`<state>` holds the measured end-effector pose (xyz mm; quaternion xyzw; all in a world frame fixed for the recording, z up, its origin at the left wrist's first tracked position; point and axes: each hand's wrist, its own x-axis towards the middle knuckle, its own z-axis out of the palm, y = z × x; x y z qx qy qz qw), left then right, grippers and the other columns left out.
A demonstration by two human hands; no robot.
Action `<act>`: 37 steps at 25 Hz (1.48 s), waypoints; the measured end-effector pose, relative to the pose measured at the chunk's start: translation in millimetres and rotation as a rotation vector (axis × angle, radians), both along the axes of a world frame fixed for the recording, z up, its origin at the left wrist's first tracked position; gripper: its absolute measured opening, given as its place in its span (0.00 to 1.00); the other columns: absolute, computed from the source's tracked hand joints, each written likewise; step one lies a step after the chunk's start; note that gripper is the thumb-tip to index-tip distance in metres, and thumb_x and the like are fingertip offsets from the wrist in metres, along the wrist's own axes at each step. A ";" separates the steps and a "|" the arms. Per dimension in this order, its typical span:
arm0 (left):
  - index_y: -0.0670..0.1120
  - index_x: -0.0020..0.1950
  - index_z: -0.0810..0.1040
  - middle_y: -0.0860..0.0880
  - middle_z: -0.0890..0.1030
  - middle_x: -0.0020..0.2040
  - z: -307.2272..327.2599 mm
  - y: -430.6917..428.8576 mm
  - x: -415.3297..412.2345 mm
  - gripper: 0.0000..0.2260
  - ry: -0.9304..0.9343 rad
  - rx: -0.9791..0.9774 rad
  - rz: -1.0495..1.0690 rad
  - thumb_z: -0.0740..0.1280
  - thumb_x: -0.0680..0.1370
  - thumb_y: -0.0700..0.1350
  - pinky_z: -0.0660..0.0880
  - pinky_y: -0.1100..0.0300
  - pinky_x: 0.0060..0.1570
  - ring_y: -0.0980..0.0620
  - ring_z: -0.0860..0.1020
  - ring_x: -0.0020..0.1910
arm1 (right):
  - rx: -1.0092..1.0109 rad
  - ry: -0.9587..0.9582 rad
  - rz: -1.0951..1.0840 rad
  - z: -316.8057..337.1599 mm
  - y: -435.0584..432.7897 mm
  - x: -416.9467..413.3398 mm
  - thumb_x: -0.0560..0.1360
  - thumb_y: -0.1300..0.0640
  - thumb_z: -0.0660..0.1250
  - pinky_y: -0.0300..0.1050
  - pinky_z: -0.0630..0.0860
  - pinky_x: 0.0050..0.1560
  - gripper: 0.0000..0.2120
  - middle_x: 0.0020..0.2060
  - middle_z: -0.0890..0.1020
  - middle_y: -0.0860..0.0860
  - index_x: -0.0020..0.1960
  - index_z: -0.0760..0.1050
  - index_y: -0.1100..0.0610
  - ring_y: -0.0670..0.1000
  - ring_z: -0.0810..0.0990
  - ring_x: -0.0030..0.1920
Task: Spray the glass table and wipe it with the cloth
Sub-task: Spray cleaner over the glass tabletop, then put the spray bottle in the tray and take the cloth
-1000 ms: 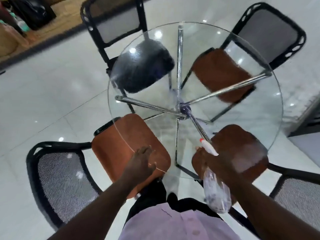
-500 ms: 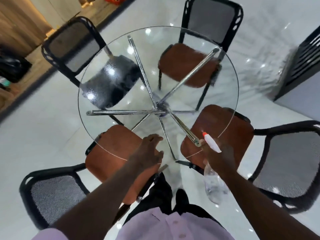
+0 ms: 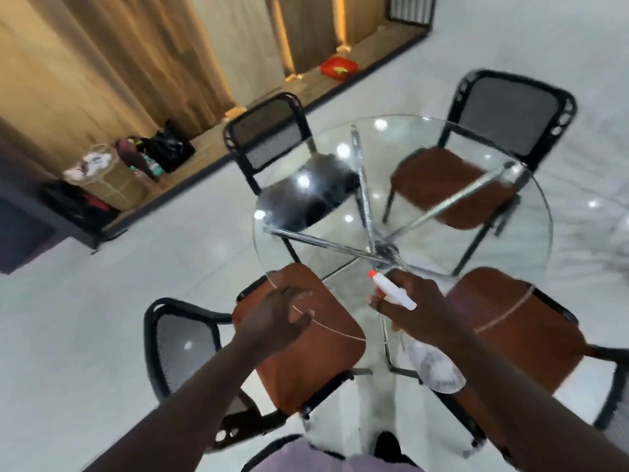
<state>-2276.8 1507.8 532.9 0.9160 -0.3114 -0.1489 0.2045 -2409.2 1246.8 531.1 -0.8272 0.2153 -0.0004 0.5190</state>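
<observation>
Spray bottle [image 3: 405, 315] sits in our right hand [image 3: 420, 310] over the near edge of the round glass bench [image 3: 531, 253]. Its long axis runs diagonally: orange nozzle tip up and toward the far left, pointing at the bench centre where the chrome legs [image 3: 360, 185] meet; the clear body hangs down toward us, below the wrist. Right fingers [image 3: 377, 303] are wrapped around the white spray head and neck, clenched on it. Left hand [image 3: 275, 321] hovers at the near-left edge of the bench, fingers loosely spread and grasping nothing; we cannot tell whether they touch the glass. Four black mesh chairs [image 3: 269, 131] surround the bench, three with brown seats, one black. Fine droplets mist the far-left portion of the glass. Frame is motion-blurred.
</observation>
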 end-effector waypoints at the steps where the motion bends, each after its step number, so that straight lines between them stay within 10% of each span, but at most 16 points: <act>1: 0.55 0.69 0.78 0.56 0.79 0.68 9.8 20.3 6.6 0.19 -0.013 -0.013 0.006 0.72 0.78 0.54 0.76 0.59 0.63 0.56 0.79 0.65 | -0.016 -0.029 0.108 12.9 8.6 17.6 0.74 0.46 0.82 0.51 0.85 0.37 0.14 0.40 0.88 0.48 0.54 0.83 0.50 0.49 0.86 0.29; 10: 0.58 0.70 0.76 0.59 0.79 0.66 90.1 276.6 87.7 0.19 -0.151 -0.034 0.196 0.69 0.80 0.59 0.79 0.60 0.59 0.64 0.79 0.60 | -0.263 -0.348 0.624 105.0 195.5 199.3 0.74 0.42 0.78 0.33 0.77 0.43 0.10 0.44 0.84 0.30 0.51 0.79 0.39 0.39 0.86 0.43; 15: 0.61 0.70 0.75 0.62 0.79 0.64 129.2 455.2 174.8 0.19 -0.261 -0.091 0.225 0.70 0.79 0.61 0.80 0.60 0.58 0.64 0.77 0.60 | -0.197 -0.417 0.556 158.0 357.5 300.5 0.73 0.41 0.78 0.58 0.86 0.47 0.17 0.47 0.88 0.45 0.56 0.81 0.48 0.48 0.90 0.40; 21: 0.57 0.70 0.76 0.61 0.79 0.65 185.6 596.7 265.4 0.20 -0.340 -0.129 0.223 0.71 0.79 0.59 0.79 0.61 0.57 0.65 0.77 0.58 | -0.138 -0.475 0.496 223.9 514.4 391.9 0.73 0.39 0.80 0.51 0.85 0.53 0.16 0.43 0.90 0.49 0.54 0.84 0.48 0.50 0.91 0.44; 27: 0.53 0.70 0.78 0.55 0.81 0.65 212.0 643.9 348.3 0.20 -0.407 -0.219 0.172 0.72 0.79 0.57 0.80 0.60 0.56 0.61 0.78 0.59 | -0.126 -0.560 0.291 240.8 590.3 441.1 0.70 0.37 0.77 0.38 0.82 0.48 0.15 0.38 0.90 0.48 0.47 0.81 0.46 0.43 0.89 0.41; 33: 0.54 0.70 0.78 0.56 0.81 0.66 234.5 631.6 451.3 0.20 -0.392 -0.320 0.094 0.71 0.79 0.58 0.81 0.54 0.59 0.59 0.80 0.61 | 0.160 -0.534 0.119 254.4 602.4 517.4 0.77 0.54 0.79 0.70 0.85 0.48 0.05 0.29 0.81 0.58 0.46 0.85 0.53 0.58 0.81 0.30; 37: 0.56 0.70 0.77 0.58 0.81 0.65 214.3 620.8 542.0 0.21 -0.365 -0.324 0.091 0.71 0.79 0.60 0.81 0.56 0.58 0.62 0.79 0.60 | 0.334 -0.539 0.030 237.1 577.5 599.6 0.78 0.58 0.77 0.56 0.82 0.42 0.06 0.29 0.77 0.55 0.43 0.85 0.52 0.54 0.76 0.27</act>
